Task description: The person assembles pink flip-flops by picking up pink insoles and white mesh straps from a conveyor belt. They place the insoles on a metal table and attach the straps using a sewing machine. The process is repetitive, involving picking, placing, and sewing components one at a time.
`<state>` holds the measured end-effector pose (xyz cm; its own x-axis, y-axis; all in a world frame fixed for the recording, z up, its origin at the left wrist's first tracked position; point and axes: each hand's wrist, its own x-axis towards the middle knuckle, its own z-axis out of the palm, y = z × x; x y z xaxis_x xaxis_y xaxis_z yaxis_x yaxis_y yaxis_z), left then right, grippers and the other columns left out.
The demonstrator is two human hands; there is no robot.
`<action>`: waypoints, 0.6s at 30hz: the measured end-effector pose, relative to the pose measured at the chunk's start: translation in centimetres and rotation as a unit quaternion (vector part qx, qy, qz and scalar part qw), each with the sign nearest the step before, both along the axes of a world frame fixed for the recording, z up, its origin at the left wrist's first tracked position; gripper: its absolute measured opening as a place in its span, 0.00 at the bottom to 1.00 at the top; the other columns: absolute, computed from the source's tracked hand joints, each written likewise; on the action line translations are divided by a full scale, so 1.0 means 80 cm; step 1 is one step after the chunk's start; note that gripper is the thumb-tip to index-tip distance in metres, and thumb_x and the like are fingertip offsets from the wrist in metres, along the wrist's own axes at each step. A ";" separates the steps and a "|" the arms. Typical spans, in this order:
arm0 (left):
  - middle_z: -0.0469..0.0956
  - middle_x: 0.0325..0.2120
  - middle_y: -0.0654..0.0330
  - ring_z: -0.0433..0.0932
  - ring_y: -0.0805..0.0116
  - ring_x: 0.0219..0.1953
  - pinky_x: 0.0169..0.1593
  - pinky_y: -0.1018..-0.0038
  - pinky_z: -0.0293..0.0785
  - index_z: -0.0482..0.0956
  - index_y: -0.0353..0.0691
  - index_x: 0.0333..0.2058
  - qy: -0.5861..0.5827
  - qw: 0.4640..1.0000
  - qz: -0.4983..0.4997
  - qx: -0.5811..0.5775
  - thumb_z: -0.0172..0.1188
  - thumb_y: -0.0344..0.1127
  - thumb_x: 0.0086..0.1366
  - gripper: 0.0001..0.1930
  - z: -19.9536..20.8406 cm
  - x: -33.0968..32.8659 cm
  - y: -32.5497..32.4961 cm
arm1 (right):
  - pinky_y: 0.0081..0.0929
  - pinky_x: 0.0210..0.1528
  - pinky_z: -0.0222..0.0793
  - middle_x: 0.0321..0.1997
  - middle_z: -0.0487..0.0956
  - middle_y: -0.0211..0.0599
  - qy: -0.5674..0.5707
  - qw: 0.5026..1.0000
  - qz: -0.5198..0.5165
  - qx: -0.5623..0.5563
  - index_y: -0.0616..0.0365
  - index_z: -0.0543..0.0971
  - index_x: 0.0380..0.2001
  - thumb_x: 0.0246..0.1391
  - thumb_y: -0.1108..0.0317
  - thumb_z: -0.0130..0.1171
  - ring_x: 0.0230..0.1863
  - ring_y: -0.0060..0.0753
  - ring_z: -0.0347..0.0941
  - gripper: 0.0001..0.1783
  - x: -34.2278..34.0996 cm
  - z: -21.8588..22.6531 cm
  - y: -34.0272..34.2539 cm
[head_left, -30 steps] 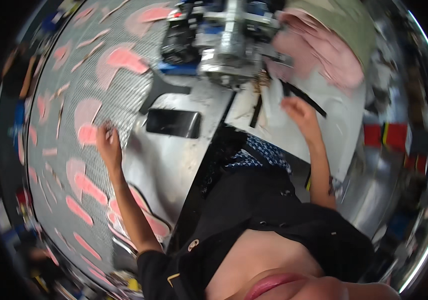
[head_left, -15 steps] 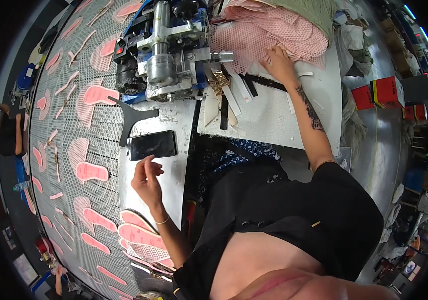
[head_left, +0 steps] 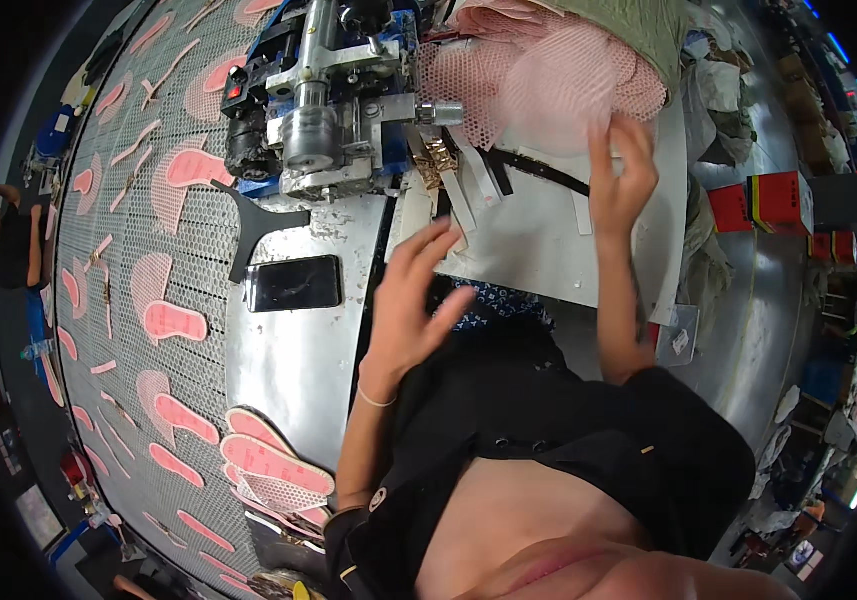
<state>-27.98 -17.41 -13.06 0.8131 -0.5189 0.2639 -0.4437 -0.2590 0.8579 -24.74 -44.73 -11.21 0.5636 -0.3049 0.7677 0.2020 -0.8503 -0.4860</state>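
Head view: your right hand (head_left: 621,178), fingers spread and empty, hovers just right of the pink mesh pieces (head_left: 539,75); your left hand (head_left: 411,300) is farther.

a pile of pink mesh pieces (head_left: 539,75) lies heaped at the far edge of the white desk (head_left: 539,250), its nearest sheet blurred and lifted.
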 end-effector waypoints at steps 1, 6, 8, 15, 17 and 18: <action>0.57 0.62 0.45 0.59 0.48 0.64 0.64 0.61 0.57 0.62 0.37 0.61 -0.032 0.999 -0.030 -0.013 0.68 0.38 0.52 0.39 0.010 0.004 -0.018 | 0.34 0.46 0.67 0.37 0.78 0.46 0.017 0.996 0.073 0.038 0.66 0.78 0.29 0.50 0.70 0.60 0.41 0.46 0.73 0.09 -0.024 0.006 0.025; 0.62 0.60 0.44 0.66 0.46 0.57 0.57 0.62 0.66 0.65 0.34 0.59 -0.100 0.991 -0.039 -0.075 0.59 0.35 0.59 0.29 0.008 0.001 -0.052 | 0.43 0.49 0.66 0.42 0.76 0.52 0.087 0.921 0.364 0.112 0.69 0.77 0.32 0.55 0.60 0.53 0.43 0.52 0.71 0.18 -0.083 -0.010 0.095; 0.69 0.55 0.44 0.73 0.49 0.51 0.52 0.65 0.71 0.68 0.33 0.57 -0.088 0.992 -0.025 -0.082 0.55 0.31 0.61 0.24 0.001 0.003 -0.045 | 0.42 0.53 0.63 0.45 0.75 0.53 0.107 0.930 0.340 0.092 0.68 0.78 0.37 0.57 0.60 0.52 0.49 0.53 0.69 0.18 -0.087 -0.013 0.086; 0.72 0.18 0.67 0.64 0.82 0.20 0.24 0.80 0.61 0.78 0.32 0.38 0.171 0.947 0.152 -0.228 0.51 0.33 0.69 0.10 0.012 0.007 -0.029 | 0.27 0.58 0.61 0.57 0.72 0.43 0.280 0.710 0.342 0.548 0.66 0.75 0.50 0.55 0.64 0.60 0.55 0.28 0.67 0.22 -0.066 -0.007 0.048; 0.68 0.17 0.71 0.60 0.86 0.21 0.23 0.82 0.55 0.78 0.31 0.31 0.217 0.920 0.162 -0.284 0.53 0.36 0.69 0.13 0.006 0.019 -0.028 | 0.24 0.52 0.64 0.49 0.77 0.39 0.368 0.712 0.363 0.474 0.67 0.77 0.47 0.57 0.66 0.60 0.48 0.25 0.71 0.18 -0.077 -0.014 0.033; 0.67 0.16 0.72 0.59 0.86 0.21 0.22 0.82 0.55 0.76 0.31 0.28 0.222 0.917 0.179 -0.280 0.54 0.37 0.69 0.15 0.008 0.024 -0.026 | 0.23 0.50 0.66 0.45 0.79 0.37 0.406 0.712 0.372 0.435 0.68 0.78 0.45 0.57 0.67 0.59 0.45 0.24 0.72 0.16 -0.078 -0.014 0.031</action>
<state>-26.04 -19.48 -12.41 0.9966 -0.0813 0.0094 0.0084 0.2161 0.9763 -30.96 -42.27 -12.35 0.9680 0.1493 -0.2018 -0.2098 0.0400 -0.9769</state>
